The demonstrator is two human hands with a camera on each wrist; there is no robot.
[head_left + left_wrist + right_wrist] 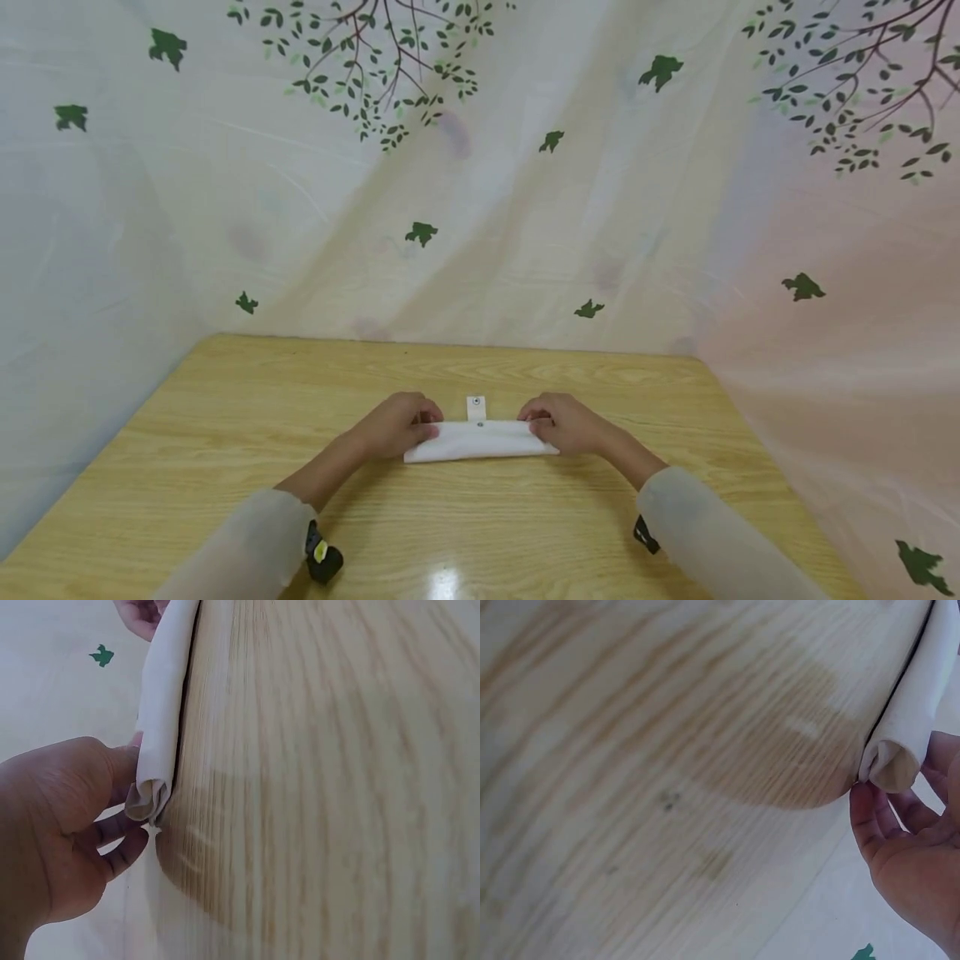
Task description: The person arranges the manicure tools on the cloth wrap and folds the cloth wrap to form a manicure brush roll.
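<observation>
A white rolled-up sheet of soft material (pixel 480 442) lies crosswise on the wooden table (pixel 465 517). From its far edge a short strap (pixel 476 408) with a metal snap button sticks out, and another small snap shows on the roll. My left hand (pixel 397 425) holds the roll's left end between thumb and fingers. At the opposite end my right hand (pixel 567 423) grips it the same way. The left wrist view shows folded layers at one end of the roll (pixel 159 712). In the right wrist view the other end of the roll (pixel 900 757) is a hollow coil.
A pale curtain (pixel 480 275) printed with leaves and branches hangs behind and around the table. Black straps with small devices sit at both wrists, beside the light sleeves (pixel 247 542). Wood grain and a bright reflection show on the table's near part.
</observation>
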